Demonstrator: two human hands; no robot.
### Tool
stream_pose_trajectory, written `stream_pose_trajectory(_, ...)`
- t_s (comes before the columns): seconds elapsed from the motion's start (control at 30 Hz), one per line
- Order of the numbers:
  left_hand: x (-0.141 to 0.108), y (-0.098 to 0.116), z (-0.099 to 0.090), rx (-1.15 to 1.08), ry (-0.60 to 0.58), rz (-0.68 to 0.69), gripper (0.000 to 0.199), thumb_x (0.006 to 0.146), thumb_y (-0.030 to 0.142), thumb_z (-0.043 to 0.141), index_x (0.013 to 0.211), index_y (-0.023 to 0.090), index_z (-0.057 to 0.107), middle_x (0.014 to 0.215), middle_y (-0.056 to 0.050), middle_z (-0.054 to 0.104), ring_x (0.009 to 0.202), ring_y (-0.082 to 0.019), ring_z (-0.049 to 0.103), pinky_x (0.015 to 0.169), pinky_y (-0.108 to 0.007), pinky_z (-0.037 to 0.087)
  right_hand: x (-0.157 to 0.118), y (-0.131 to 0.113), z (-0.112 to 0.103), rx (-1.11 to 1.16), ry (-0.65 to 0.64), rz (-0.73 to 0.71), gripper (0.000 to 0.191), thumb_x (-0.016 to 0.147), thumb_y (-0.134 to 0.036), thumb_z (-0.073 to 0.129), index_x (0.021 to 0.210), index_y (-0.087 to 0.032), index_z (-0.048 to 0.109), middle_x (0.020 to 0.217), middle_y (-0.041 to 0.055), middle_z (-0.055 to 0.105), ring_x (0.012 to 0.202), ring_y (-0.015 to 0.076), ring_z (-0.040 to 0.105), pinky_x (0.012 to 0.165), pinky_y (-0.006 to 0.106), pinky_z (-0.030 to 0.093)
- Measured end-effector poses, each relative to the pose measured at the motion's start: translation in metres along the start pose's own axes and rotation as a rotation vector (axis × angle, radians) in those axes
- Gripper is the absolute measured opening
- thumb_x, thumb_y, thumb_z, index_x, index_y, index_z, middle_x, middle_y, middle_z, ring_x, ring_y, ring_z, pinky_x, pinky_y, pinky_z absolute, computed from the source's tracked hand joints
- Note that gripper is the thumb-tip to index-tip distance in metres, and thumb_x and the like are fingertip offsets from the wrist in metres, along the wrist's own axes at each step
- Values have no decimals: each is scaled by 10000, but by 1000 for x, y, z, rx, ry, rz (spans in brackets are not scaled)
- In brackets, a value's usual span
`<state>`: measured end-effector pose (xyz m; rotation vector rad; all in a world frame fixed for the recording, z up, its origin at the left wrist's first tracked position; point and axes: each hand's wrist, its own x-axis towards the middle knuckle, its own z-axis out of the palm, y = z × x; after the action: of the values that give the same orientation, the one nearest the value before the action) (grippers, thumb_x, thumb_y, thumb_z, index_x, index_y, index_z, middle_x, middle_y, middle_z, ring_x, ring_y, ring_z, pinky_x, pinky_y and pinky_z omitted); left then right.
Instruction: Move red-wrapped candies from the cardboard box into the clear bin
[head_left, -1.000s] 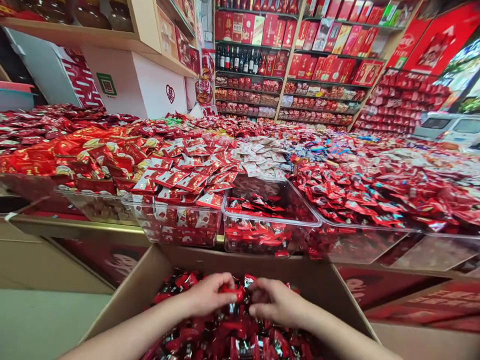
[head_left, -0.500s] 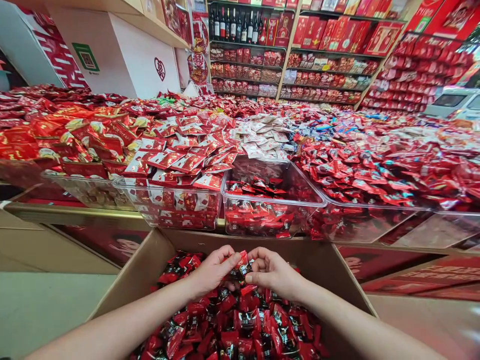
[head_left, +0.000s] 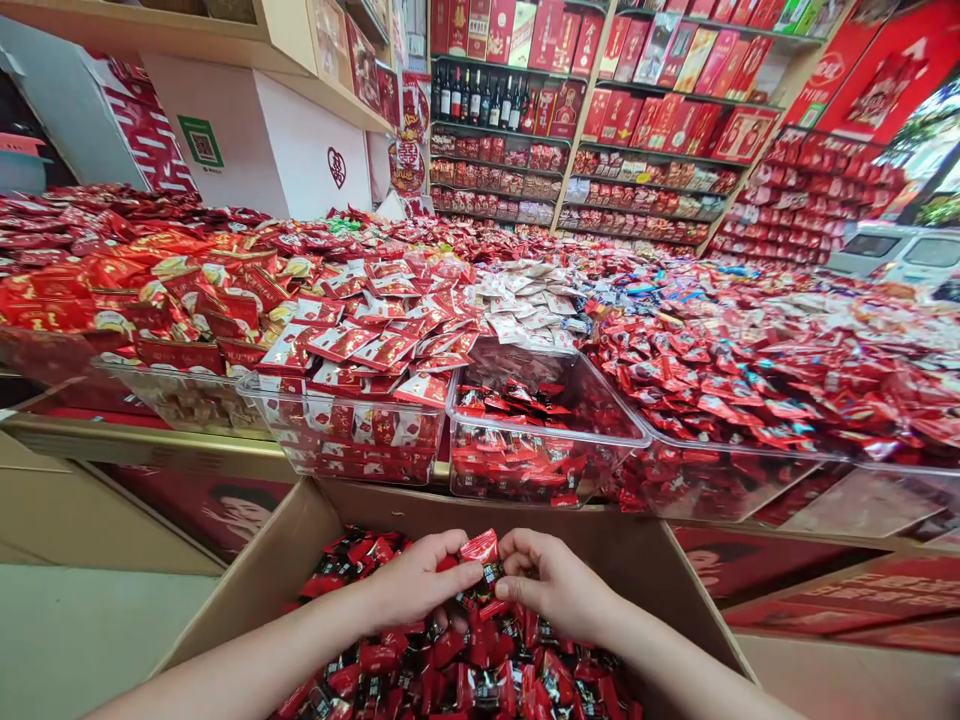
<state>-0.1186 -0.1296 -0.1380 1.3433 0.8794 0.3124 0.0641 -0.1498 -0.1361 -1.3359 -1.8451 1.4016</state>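
Note:
Both hands meet above an open cardboard box (head_left: 645, 560) full of red and black wrapped candies (head_left: 480, 685). Between them is one such wrapped candy (head_left: 481, 547), its red crimped end pointing up. My left hand (head_left: 420, 580) pinches it from the left with thumb and fingers. From the right, the bent fingers and thumb of my right hand (head_left: 551, 580) close on its other side. Just beyond the box stands a clear plastic bin (head_left: 540, 435), partly filled with similar red packets.
Clear bins heaped with white and red packets (head_left: 360, 340) and red packets (head_left: 720, 380) line the counter. Its gold edge (head_left: 187, 445) runs behind the box. Shelves with bottles (head_left: 480, 100) and red boxes stand at the back; a white vehicle (head_left: 900, 250) shows at right.
The view has tilted up, so the counter and hands sit lower in the picture. The candy's red end now stands more upright between my fingers, still held by both hands.

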Motion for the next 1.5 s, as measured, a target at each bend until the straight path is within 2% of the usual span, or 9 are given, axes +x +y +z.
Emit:
stream_pose_trajectory(0.13, -5, 3, -4, -77, 19, 7, 398, 742, 533, 280, 711, 162, 422, 686, 22, 496, 529, -131, 567, 395, -172, 308, -24, -42, -16, -344, 114, -101, 104, 690, -204, 486, 785, -192, 525, 631, -16, 522, 581, 100, 449, 548, 206, 351)
stream_pose_trajectory(0.23, -6, 2, -7, -59, 40, 34, 412, 741, 541, 266, 718, 164, 433, 699, 17, 491, 522, -119, 557, 389, -165, 288, -39, -85, -42, -306, 159, -215, 130, 721, -231, 461, 824, -215, 538, 703, 9, 547, 636, 121, 486, 579, 221, 387)
stream_pose_trajectory(0.4, -2, -2, -10, 33, 34, 36, 385, 736, 532, 294, 711, 168, 418, 652, 34, 444, 520, -108, 540, 400, -159, 281, 2, -130, -97, -195, 421, -217, 181, 683, -258, 519, 841, -170, 508, 718, 28, 550, 605, 115, 507, 539, 228, 420)
stream_pose_trajectory(0.57, -1, -7, -13, 232, 60, 83, 363, 727, 516, 325, 678, 168, 419, 600, 52, 363, 511, -77, 437, 433, -168, 294, 96, -127, -114, -118, 294, 182, 108, 661, -170, 544, 667, -149, 438, 537, -24, 487, 447, 53, 459, 431, 174, 402)
stream_pose_trajectory(0.73, 0, -15, -18, 410, 118, 153, 317, 733, 449, 367, 661, 159, 473, 581, 52, 383, 565, -76, 351, 515, -174, 292, 144, -126, -92, -258, 247, 253, 175, 672, -119, 522, 549, -148, 401, 480, -19, 478, 443, 64, 482, 439, 186, 421)
stream_pose_trajectory(0.9, -1, -14, -17, 451, 136, 101, 252, 710, 409, 409, 711, 178, 510, 591, 52, 439, 548, -79, 373, 487, -168, 290, 149, -121, -85, -547, 260, 201, 144, 629, -252, 580, 585, -144, 496, 539, 22, 542, 508, 115, 515, 452, 215, 402)
stream_pose_trajectory(1.07, -4, -9, -14, 527, 126, 80, 189, 689, 346, 434, 709, 190, 537, 649, 43, 510, 600, -93, 418, 552, -177, 324, 152, -121, -102, -873, 308, 138, 254, 612, -375, 565, 719, -145, 575, 721, 62, 597, 675, 165, 547, 560, 231, 399)
stream_pose_trajectory(1.27, -4, -11, -15, 548, 118, 79, 192, 688, 341, 432, 735, 194, 545, 709, 31, 550, 647, -112, 460, 577, -191, 333, 139, -120, -140, -1216, 369, 174, 265, 687, -161, 451, 912, -81, 566, 969, 185, 547, 918, 249, 494, 723, 308, 374)
stream_pose_trajectory(1.5, -3, -13, -16, 563, 120, 68, 156, 658, 313, 465, 725, 198, 547, 727, 32, 545, 677, -123, 454, 588, -194, 327, 129, -96, -146, -1396, 158, 219, 274, 671, -125, 448, 907, -115, 587, 922, 139, 590, 845, 212, 546, 673, 263, 409)
